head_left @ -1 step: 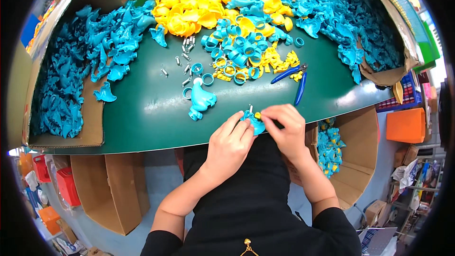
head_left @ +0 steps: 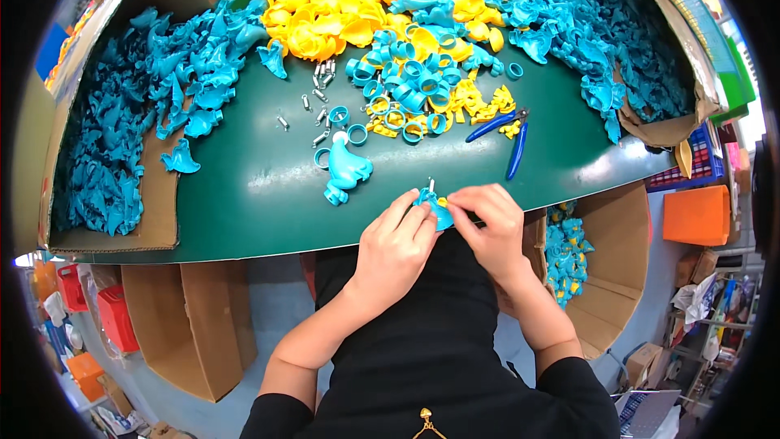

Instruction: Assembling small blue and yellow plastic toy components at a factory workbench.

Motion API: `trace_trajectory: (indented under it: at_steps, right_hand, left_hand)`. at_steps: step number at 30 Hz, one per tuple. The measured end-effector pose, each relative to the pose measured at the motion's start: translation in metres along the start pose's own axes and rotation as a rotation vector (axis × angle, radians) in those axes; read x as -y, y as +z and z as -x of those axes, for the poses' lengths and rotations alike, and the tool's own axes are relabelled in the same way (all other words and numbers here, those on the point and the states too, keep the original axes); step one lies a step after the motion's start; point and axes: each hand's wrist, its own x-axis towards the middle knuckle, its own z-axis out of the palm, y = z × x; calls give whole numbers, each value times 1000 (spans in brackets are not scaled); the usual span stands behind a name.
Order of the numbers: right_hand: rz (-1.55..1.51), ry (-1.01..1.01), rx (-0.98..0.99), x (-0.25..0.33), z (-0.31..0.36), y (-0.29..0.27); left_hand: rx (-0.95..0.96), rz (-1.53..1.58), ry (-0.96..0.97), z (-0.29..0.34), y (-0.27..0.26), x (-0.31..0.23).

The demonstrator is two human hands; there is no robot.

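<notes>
Fingers of the left hand [head_left: 396, 248] and right hand [head_left: 488, 223] pinch shut on a small blue plastic toy [head_left: 431, 203], likely light, hard and best held by its edges.

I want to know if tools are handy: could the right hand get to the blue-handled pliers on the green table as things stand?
Probably yes: the blue-handled pliers lie on bare green table just beyond the right hand, nothing between. That hand now pinches a small blue part.
</notes>
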Motion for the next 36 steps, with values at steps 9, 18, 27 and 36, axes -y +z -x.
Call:
trace_trajectory:
  at_steps: [9, 18, 27, 36]
  right_hand:
    - [121, 18, 101, 4, 5, 3]
    - [-68, 134, 447, -3, -29, -28]
    - [266, -24, 105, -54, -173, 36]
    - [461, 210, 232, -94, -207, 64]
  left_hand:
    - [-7, -12, 30, -1, 2, 4]
    - [17, -270, 134, 4, -19, 2]
    - [-139, -65, 29, 17, 3, 13]
    - [-310, -144, 97, 40, 25, 32]
